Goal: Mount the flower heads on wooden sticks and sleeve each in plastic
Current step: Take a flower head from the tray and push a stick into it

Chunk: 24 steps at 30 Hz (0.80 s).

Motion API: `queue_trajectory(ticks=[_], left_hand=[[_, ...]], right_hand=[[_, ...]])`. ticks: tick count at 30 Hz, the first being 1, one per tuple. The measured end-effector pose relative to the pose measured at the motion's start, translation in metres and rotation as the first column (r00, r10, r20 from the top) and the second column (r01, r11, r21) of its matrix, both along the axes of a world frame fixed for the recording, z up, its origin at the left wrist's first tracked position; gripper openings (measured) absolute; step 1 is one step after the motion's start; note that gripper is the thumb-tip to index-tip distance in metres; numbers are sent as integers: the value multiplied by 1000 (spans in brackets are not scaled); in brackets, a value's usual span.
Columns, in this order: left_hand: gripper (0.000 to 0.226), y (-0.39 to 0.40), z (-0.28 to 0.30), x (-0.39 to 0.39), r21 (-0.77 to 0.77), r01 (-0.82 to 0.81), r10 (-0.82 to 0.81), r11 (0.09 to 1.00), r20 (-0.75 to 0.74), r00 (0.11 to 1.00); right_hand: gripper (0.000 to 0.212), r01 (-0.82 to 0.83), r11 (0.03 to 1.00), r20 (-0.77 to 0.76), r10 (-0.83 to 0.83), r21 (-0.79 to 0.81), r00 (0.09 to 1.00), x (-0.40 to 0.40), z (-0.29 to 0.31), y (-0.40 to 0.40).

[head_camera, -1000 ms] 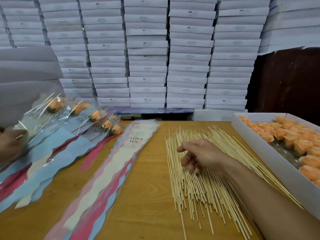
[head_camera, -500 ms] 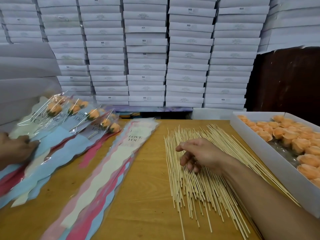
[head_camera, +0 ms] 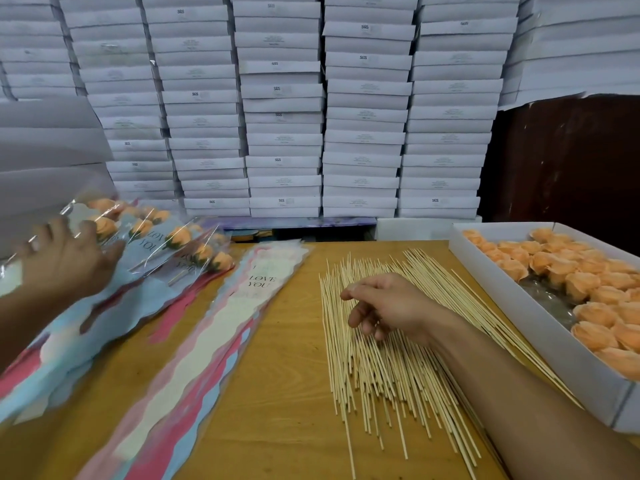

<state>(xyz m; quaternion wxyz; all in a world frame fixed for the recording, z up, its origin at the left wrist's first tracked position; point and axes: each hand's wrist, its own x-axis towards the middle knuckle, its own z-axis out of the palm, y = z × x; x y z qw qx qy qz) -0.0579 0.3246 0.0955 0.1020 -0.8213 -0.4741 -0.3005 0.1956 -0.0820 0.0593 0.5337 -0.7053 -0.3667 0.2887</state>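
Hovering low over the wooden sticks at centre frame, the right hand hangs with its fingers loosely curled, tips down among the sticks; whether that grip actually pinches one, I cannot tell. The sticks lie fanned in a broad heap on the table, points towards the upper part of the frame.

Over at the left edge, the left hand lies flat, fingers spread and straight, pressing on the finished sleeved flowers. These lie in an overlapping row in the upper left, orange heads under clear plastic, blue and pink paper tails trailing towards the lower left.

Between the two hands, a stack of empty plastic sleeves runs diagonally, the top one printed "LOVE YOU", cream over pink and blue.

At the right edge sits a white tray box, touching the outer sticks, with loose orange flower heads packed inside.

Behind it all, a wall of stacked white boxes fills the top of the frame.
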Motion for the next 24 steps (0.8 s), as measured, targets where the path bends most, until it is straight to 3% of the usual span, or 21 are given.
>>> queue_trajectory(ticks=[2, 5, 11, 14, 19, 21, 24], left_hand=[[61, -48, 15, 37, -74, 38, -37, 997, 7, 999], [55, -117, 13, 99, -185, 225, -195, 957, 168, 966], [47, -262, -17, 185, -364, 593, -362, 718, 532, 765], [40, -305, -36, 194, -339, 671, -389, 659, 610, 690], [34, -315, -57, 187, -168, 746, -492, 644, 655, 573], [34, -313, -59, 187, -133, 751, -507, 647, 659, 555], [35, -314, -60, 188, -108, 739, -518, 665, 646, 560]], right_hand=[[21, -1, 1000, 6, 1, -1, 1000, 0, 0, 0], [21, -2, 1000, 5, 2, 1, 1000, 0, 1, -1], [22, 15, 1000, 18, -15, -4, 1000, 2, -1, -1], [25, 58, 998, 107, -55, -25, 993, 5, -4, 0], [27, 149, 988, 275, -132, -43, 952, 9, -4, 1], [24, 235, 971, 393, -204, -31, 896, 8, -2, 0], [14, 452, 889, 534, -419, 76, 734, 14, 10, -3]])
